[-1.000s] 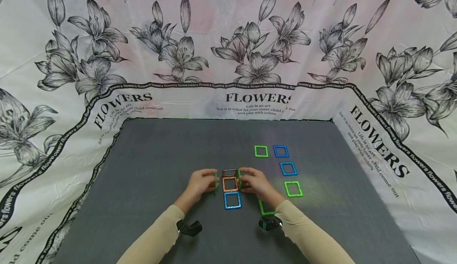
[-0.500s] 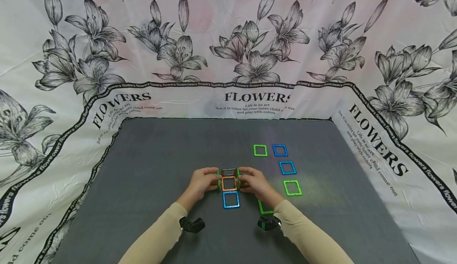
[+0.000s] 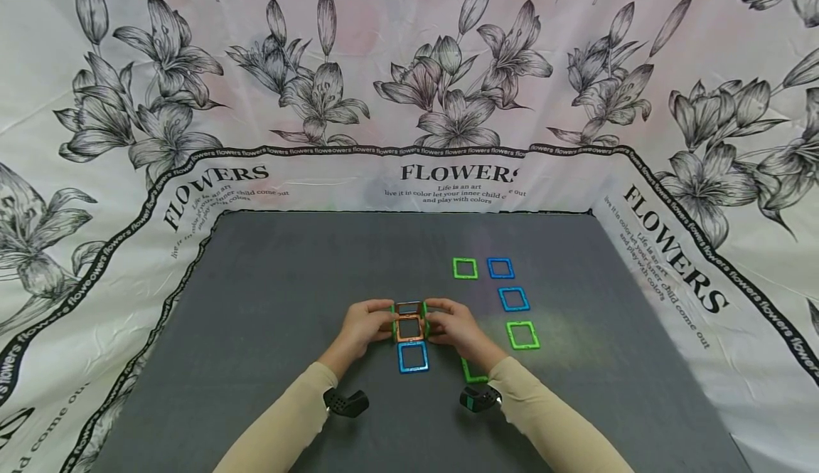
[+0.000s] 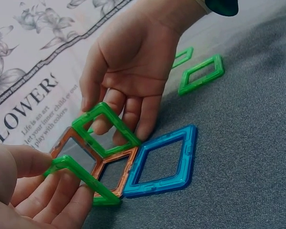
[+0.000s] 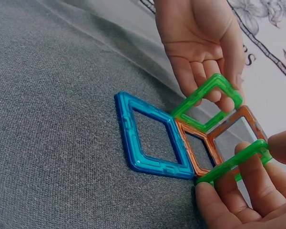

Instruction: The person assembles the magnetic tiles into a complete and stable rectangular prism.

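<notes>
A flat orange magnetic tile (image 5: 185, 145) lies on the grey surface, with a second orange tile (image 5: 250, 116) standing upright at its far edge. My left hand (image 3: 361, 328) pinches a green tile (image 4: 82, 174) standing at the left side of the flat one, thumb on its top edge. My right hand (image 3: 454, 325) pinches another upright green tile (image 4: 115, 119) at the right side, fingers against its outer face. A flat blue tile (image 5: 127, 133) adjoins the orange base on the near side. The head view partly hides both green tiles behind fingers.
To the right lie loose flat tiles: a green one (image 3: 465, 277), a blue one (image 3: 501, 277), another blue one (image 3: 515, 309) and another green one (image 3: 523, 347). One more green tile (image 3: 474, 379) lies partly under the right wrist. Flower-printed cloth (image 3: 461, 121) surrounds the grey surface.
My left hand has moved right, bringing its green tile from a small gap up against the orange tile's left side. The right hand stays almost where it was, with its tile.
</notes>
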A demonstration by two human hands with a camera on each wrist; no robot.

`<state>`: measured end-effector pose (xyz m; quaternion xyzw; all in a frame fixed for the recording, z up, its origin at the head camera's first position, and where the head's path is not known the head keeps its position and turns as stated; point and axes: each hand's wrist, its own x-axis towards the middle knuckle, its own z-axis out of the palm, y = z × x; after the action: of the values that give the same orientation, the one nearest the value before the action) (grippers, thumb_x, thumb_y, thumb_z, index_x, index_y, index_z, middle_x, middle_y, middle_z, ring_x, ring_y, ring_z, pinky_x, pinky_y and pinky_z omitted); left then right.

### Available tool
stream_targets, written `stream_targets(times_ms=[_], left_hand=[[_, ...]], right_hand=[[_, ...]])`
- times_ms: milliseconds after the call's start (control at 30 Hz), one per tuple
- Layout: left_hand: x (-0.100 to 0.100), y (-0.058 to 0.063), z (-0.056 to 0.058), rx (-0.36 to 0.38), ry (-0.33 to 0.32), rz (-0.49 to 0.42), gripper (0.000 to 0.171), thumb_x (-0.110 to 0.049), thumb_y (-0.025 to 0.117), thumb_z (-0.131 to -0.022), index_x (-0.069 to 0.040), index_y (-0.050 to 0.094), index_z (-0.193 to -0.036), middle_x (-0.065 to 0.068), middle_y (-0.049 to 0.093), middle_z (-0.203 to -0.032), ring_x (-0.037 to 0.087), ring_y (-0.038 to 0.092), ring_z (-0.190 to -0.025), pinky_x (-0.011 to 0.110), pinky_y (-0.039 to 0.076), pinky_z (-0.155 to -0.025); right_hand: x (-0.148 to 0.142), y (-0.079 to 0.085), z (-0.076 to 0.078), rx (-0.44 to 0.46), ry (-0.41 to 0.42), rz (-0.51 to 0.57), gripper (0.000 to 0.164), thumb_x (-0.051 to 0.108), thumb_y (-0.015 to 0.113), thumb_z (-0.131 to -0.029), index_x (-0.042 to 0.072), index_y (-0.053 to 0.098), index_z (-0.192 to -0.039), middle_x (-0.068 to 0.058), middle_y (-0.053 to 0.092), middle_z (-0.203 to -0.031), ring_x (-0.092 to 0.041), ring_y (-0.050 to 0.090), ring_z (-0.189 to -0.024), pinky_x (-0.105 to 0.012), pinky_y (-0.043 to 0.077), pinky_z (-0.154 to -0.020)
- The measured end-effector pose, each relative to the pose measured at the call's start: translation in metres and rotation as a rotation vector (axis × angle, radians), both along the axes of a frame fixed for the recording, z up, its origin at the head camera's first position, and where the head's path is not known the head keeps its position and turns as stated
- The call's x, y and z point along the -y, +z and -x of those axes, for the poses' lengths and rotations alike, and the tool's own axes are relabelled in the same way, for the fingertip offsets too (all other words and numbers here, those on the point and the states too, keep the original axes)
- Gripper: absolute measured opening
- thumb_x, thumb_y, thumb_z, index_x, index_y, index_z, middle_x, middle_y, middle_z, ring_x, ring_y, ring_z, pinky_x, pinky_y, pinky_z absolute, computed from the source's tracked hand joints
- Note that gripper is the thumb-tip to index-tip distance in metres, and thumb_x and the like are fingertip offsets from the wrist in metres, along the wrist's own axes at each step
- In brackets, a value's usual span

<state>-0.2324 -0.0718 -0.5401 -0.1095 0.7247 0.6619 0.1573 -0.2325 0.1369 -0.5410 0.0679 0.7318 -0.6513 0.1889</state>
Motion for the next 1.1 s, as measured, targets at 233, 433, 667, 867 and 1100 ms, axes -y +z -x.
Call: stream_targets(times_ms=[233, 433, 667, 867, 1100], left_hand=[[-0.0014, -0.0036, 0.0019, -0.01, 0.0, -0.002, 0.041, -0.009, 0.071, -0.094, 0.001, 0.066, -0.133, 0.022, 0.073, -0.118, 0.014, 0.074, -0.08, 0.035, 0.064, -0.076], [-0.0003, -0.0062, 0.0022, -0.027, -0.013, -0.002, 0.04, -0.01, 0.069, -0.095, 0.0, 0.066, -0.133, 0.021, 0.073, -0.119, 0.012, 0.073, -0.079, 0.036, 0.064, -0.077], [-0.0001, -0.0079, 0.0028, -0.047, -0.03, 0.006, 0.041, -0.01, 0.068, -0.096, 0.0, 0.065, -0.135, 0.019, 0.075, -0.115, 0.013, 0.072, -0.079, 0.038, 0.064, -0.079], [0.0002, -0.0078, 0.0023, -0.053, -0.032, -0.003, 0.04, -0.01, 0.067, -0.096, 0.0, 0.065, -0.135, 0.02, 0.073, -0.117, 0.012, 0.072, -0.078, 0.038, 0.064, -0.078], [-0.0007, -0.0081, 0.0022, -0.047, -0.016, -0.014, 0.038, -0.008, 0.066, -0.096, 0.0, 0.067, -0.133, 0.019, 0.074, -0.114, 0.009, 0.068, -0.072, 0.034, 0.063, -0.074]], right_hand=[[0.0016, -0.0031, 0.0025, 0.013, -0.003, 0.001, 0.042, 0.007, 0.058, -0.098, 0.0, 0.058, -0.139, -0.015, 0.074, -0.101, -0.015, 0.069, -0.078, -0.037, 0.062, -0.075], [0.0019, -0.0008, 0.0025, 0.02, -0.002, -0.003, 0.044, 0.007, 0.058, -0.098, 0.0, 0.058, -0.14, -0.014, 0.075, -0.101, -0.015, 0.07, -0.078, -0.037, 0.062, -0.074], [0.0015, -0.0024, 0.0046, 0.022, 0.004, -0.005, 0.047, 0.008, 0.057, -0.097, 0.002, 0.057, -0.143, -0.014, 0.077, -0.103, -0.014, 0.07, -0.079, -0.036, 0.062, -0.075], [0.0018, -0.0018, 0.0042, 0.013, 0.002, -0.005, 0.047, 0.006, 0.056, -0.097, 0.002, 0.056, -0.144, -0.013, 0.077, -0.103, -0.015, 0.071, -0.08, -0.037, 0.062, -0.075], [0.0015, -0.002, 0.0038, 0.013, 0.006, 0.002, 0.048, 0.007, 0.057, -0.097, 0.001, 0.055, -0.144, -0.009, 0.078, -0.1, -0.014, 0.071, -0.08, -0.036, 0.062, -0.074]])
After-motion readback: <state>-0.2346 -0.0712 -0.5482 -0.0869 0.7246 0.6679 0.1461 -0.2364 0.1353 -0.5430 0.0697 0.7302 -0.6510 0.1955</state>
